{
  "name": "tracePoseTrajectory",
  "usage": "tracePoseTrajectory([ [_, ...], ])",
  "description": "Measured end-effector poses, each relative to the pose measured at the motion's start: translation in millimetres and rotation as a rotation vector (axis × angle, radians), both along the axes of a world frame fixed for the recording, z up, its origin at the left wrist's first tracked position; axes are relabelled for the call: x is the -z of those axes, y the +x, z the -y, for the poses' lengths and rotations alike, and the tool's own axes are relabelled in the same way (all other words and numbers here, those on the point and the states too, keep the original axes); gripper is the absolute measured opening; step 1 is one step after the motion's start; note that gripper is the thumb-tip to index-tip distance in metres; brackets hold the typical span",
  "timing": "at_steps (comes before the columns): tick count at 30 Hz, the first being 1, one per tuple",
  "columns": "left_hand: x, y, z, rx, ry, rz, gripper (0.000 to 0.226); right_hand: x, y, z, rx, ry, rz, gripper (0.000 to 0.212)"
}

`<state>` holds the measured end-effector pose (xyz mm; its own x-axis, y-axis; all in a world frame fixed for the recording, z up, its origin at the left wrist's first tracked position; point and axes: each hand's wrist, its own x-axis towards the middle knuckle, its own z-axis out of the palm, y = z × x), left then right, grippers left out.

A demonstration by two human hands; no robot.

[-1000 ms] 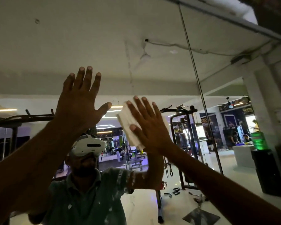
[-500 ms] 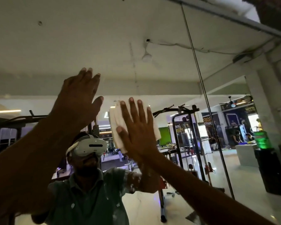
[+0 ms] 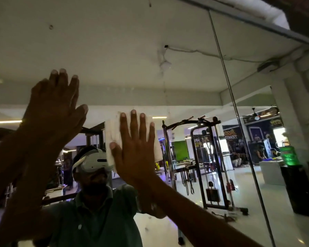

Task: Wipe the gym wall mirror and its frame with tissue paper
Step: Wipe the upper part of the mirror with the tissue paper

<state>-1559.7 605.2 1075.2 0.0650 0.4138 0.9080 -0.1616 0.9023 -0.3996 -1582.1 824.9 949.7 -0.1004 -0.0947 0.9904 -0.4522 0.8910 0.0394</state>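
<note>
The right hand [image 3: 134, 154] presses white tissue paper [image 3: 114, 138] flat on the mirror [image 3: 185, 77] with spread fingers, and the left hand [image 3: 53, 113] lies open beside it.

Dim foreground, both hands [image 3: 137, 150] in near-silhouette against brighter reflected ceiling strip lights [image 3: 4, 122]. Green glow [image 3: 289, 155] at right. Soft overall, wide-angle bending toward edges.

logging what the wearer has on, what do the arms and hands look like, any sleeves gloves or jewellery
Both forearms are bare as far as the view shows: no sleeve reaches the wrists. The left hand and right hand wear no gloves, and no ring, watch or band shows, though the light is dim. The fingers have short nails. In the mirror, the reflection shows a short-sleeved greenish shirt with pale flecks.
</note>
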Motion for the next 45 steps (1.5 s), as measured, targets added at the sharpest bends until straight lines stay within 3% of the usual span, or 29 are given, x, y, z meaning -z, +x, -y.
tracePoseTrajectory([
  [2, 0, 7, 15, -0.025, -0.049, -0.003, 0.076, -12, -8, -21, -0.011, 0.137, -0.051, 0.07],
  [4, -5, 1, 37, -0.015, 0.007, -0.012, 0.078, -39, -22, -58, 0.052, 0.114, -0.074, 0.067],
  [6, -17, 0, 84, -0.201, 0.126, 0.073, 0.081, -69, -30, -94, 0.101, -0.118, -0.022, 0.072],
  [7, -29, -8, 109, -0.13, 0.193, 0.096, 0.085, -81, -30, -103, 0.103, -0.283, 0.03, 0.077],
  [8, -40, -11, 135, -0.198, 0.194, 0.232, 0.17, -92, -29, -100, 0.101, -0.464, 0.072, 0.083],
  [9, -37, -9, 149, -0.118, 0.198, 0.162, 0.092, -102, -26, -86, 0.094, -0.623, 0.095, 0.089],
  [10, -35, -3, 144, -0.133, 0.282, 0.165, 0.098, -109, -18, -60, 0.072, -0.71, 0.105, 0.093],
  [11, -25, 9, 141, -0.024, 0.138, 0.024, 0.1, -111, -7, -27, 0.058, -0.698, 0.093, 0.092],
  [12, -15, 17, 122, -0.062, 0.157, 0.006, 0.093, -109, 4, 12, 0.047, -0.596, 0.061, 0.088],
  [15, -5, 52, 104, 0.083, 0.049, -0.022, 0.073, -84, 33, 110, 0.027, -0.07, -0.062, 0.074],
  [17, -14, 57, 123, 0.028, -0.032, 0.016, 0.07, -83, 36, 114, -0.002, 0.196, -0.105, 0.072],
  [19, -17, 62, 141, -0.049, -0.081, 0.05, 0.071, -97, 21, 75, 0.021, 0.326, -0.179, 0.069],
  [21, -18, 70, 147, -0.064, -0.069, 0.13, 0.072, -122, 4, 19, 0.071, 0.219, -0.158, 0.071],
  [24, -10, 79, 141, -0.089, -0.08, 0.159, 0.073, -162, -10, -43, 0.094, -0.254, -0.014, 0.083],
  [27, -3, 76, 131, -0.075, -0.023, 0.136, 0.078, -173, 2, 9, 0.05, -0.651, -0.003, 0.089],
  [29, -1, 73, 126, -0.066, 0.01, 0.146, 0.08, -147, 23, 82, 0.046, -0.502, -0.057, 0.086],
  [31, -1, 74, 126, -0.049, 0.038, 0.141, 0.084, -107, 40, 138, 0.001, -0.114, -0.104, 0.078],
  [34, -3, 76, 133, -0.071, 0.023, 0.166, 0.085, -101, 33, 121, -0.049, 0.175, -0.17, 0.068],
  [37, -3, 75, 143, -0.117, -0.04, 0.172, 0.083, -132, 12, 46, 0.017, 0.007, -0.152, 0.069],
  [40, 2, 78, 139, -0.122, -0.025, 0.156, 0.084, -158, -10, -31, 0.082, -0.407, -0.008, 0.077],
  [42, 10, 76, 129, -0.078, 0.035, 0.121, 0.085, -161, -10, -30, 0.05, -0.644, 0.009, 0.079],
  [43, 13, 79, 122, -0.058, 0.058, 0.1, 0.086, -155, -3, -8, 0.04, -0.673, -0.009, 0.078],
  [45, 19, 82, 107, -0.007, 0.087, 0.06, 0.082, -127, 16, 54, 0.054, -0.47, -0.059, 0.072],
])
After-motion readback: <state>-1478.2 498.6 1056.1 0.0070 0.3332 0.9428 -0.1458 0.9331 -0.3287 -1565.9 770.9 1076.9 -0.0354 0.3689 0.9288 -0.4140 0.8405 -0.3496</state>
